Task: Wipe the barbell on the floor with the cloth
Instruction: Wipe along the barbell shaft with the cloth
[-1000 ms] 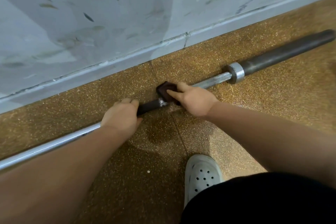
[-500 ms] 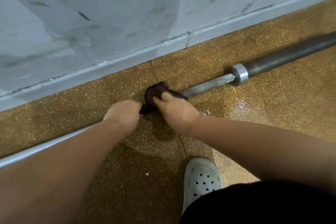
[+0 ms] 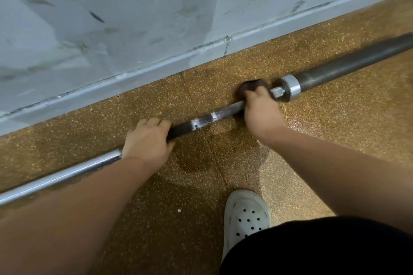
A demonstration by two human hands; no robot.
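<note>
A long steel barbell (image 3: 207,118) lies on the speckled brown floor, running from lower left to upper right, with a shiny collar (image 3: 290,90) and a dark sleeve (image 3: 348,67) at the right end. My left hand (image 3: 147,140) is wrapped around the shaft near its middle. My right hand (image 3: 261,114) presses a dark brown cloth (image 3: 251,87) around the shaft just left of the collar. Most of the cloth is hidden under my fingers.
A pale grey marbled wall with a skirting edge (image 3: 156,67) runs close behind the barbell. My white perforated clog (image 3: 245,216) stands on the floor below my right hand. A wet patch (image 3: 297,118) shines on the floor near the collar.
My right hand has slid the cloth to the right along the shaft, from beside my left hand to the collar. My left hand kept its hold on the shaft.
</note>
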